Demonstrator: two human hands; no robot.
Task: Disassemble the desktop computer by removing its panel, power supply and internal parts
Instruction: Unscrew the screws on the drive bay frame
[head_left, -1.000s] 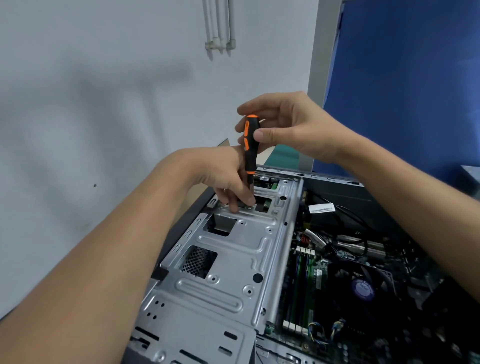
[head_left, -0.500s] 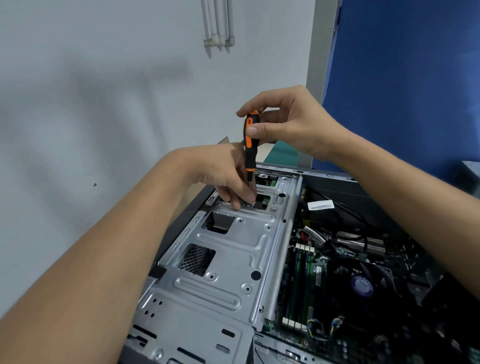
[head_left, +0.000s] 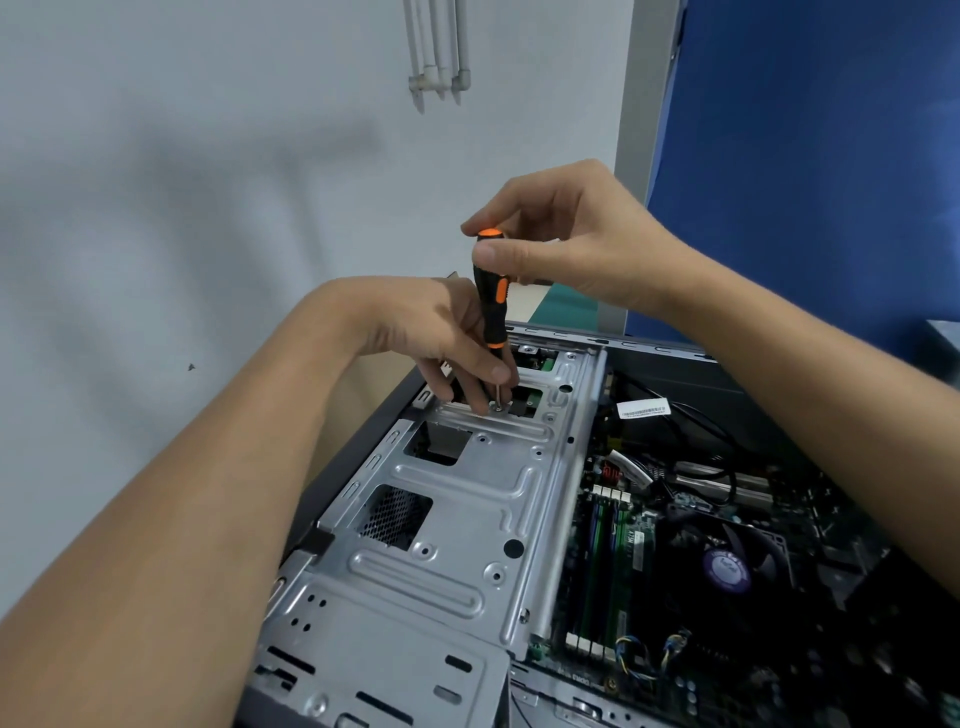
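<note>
The open desktop case (head_left: 363, 436) lies on its side with a silver metal drive cage (head_left: 467, 519) on top. A black and orange screwdriver (head_left: 491, 301) stands upright, its tip on a screw (head_left: 498, 408) at the cage's far end. My right hand (head_left: 566, 244) pinches the top of the handle. My left hand (head_left: 441, 338) rests its fingertips on the cage around the shaft and screw. To the right lie the motherboard with memory sticks (head_left: 605, 566) and a CPU fan (head_left: 727, 566).
Black cables and a white labelled tag (head_left: 641, 408) run over the motherboard's far side. A white wall is on the left, and a blue partition (head_left: 810, 156) stands behind the case at right. White pipes (head_left: 436, 52) hang on the wall.
My right hand has shifted its grip up to the handle's top, as in turning it. The left hand's fingers stay by the screw. The view has drifted slightly.
</note>
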